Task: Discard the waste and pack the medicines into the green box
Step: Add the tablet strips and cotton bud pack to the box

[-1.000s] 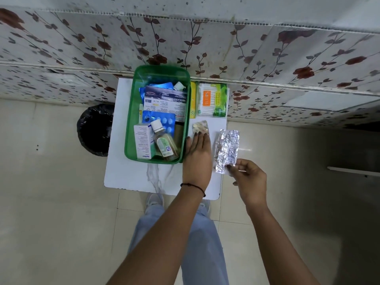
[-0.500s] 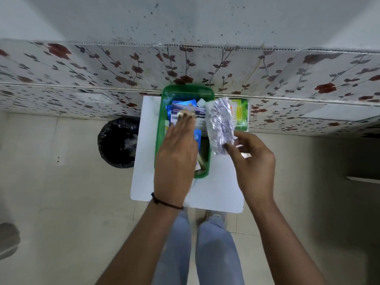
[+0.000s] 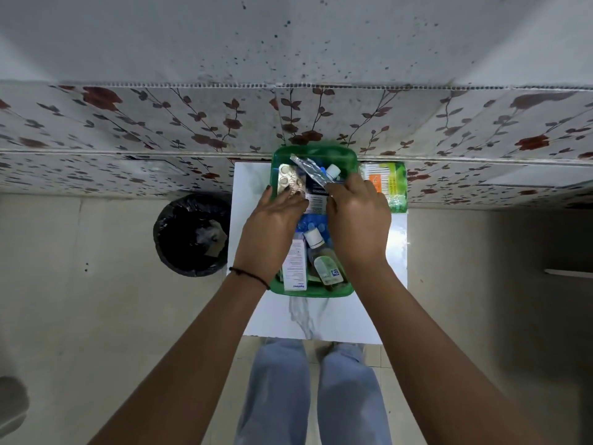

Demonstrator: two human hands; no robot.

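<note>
Both your hands are over the green box (image 3: 348, 162) on the counter (image 3: 253, 194). Your left hand (image 3: 272, 226) presses a pill strip (image 3: 288, 183) into its far-left corner; your right hand (image 3: 356, 220) pinches a foil strip (image 3: 308, 168) above the far end.

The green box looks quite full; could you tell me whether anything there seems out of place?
One thing: the green-and-orange packet lies on the white table to the right of the green box, not inside it. The bottle lies on its side in the box, capped, with no spill visible.
</note>
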